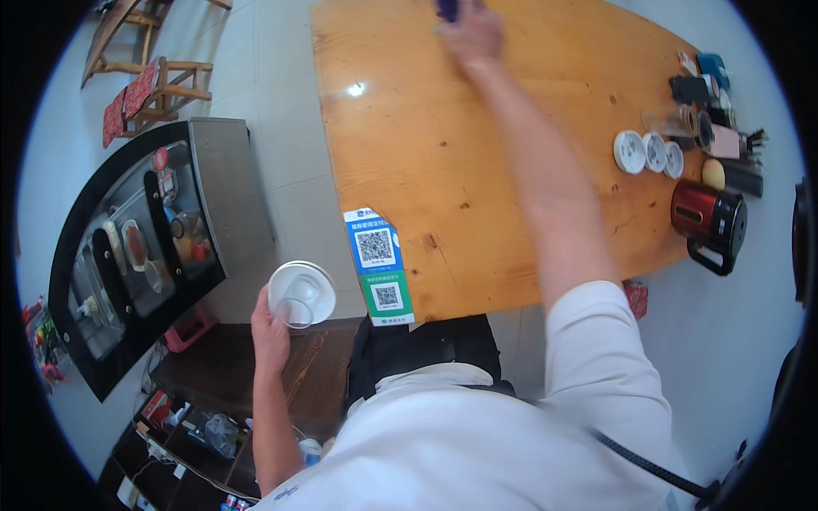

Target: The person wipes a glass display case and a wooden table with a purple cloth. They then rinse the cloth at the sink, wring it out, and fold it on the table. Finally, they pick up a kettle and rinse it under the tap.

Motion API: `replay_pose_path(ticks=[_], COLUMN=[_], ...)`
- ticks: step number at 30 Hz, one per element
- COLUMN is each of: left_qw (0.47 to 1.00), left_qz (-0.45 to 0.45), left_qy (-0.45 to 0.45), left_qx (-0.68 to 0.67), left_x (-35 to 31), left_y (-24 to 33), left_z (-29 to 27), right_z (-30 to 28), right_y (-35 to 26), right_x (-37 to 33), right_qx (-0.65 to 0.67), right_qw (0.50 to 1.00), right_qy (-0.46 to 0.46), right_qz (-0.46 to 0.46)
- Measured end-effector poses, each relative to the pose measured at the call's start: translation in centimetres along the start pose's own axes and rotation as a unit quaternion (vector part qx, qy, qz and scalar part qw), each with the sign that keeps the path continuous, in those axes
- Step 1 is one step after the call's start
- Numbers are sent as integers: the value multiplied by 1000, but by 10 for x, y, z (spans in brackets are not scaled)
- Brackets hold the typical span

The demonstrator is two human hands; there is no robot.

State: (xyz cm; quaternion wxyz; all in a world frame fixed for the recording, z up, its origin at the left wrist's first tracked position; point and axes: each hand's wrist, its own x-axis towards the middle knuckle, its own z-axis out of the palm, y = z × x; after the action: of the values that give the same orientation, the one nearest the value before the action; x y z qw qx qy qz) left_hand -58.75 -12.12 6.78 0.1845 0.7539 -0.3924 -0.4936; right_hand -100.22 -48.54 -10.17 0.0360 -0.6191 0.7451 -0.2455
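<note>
Your left hand (271,339) has its fingers curled around the side of some white bowls (319,277), holding them clear of the wooden counter (409,145), just beyond its left edge; a clear cup (295,316) sits at their near side. Your right hand (475,36) reaches to the far end of the counter, with a dark purple item (447,10) at its fingers (the upper edge cuts it off, so you cannot tell how far they are closed on it). Two code cards (375,247) lie at the near left corner, and a red kettle (707,223) stands at the right beyond three white dishes (630,152).
</note>
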Motion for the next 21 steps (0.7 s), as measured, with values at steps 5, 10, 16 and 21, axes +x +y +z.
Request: replay_pose_path(ticks=[5,10,16,21], left_qw=[999,999,998,995], left_qz=[-15,10,48,53], left_qy=[2,28,-27,-85], left_qx=[-38,-28,-10,-14], left_x=[-14,-38,-54,-58], left_y=[5,4,15,17], left_z=[-12,-2,28,51], right_z=[58,-37,-181,-236], right_y=[-104,-105,44,217], right_x=[-94,-242,-355,-401], right_qx=[183,173,171,-183], right_qw=[977,959,975,941], right_qy=[-37,-105,-91,121], right_qz=[-103,-198,-104,258])
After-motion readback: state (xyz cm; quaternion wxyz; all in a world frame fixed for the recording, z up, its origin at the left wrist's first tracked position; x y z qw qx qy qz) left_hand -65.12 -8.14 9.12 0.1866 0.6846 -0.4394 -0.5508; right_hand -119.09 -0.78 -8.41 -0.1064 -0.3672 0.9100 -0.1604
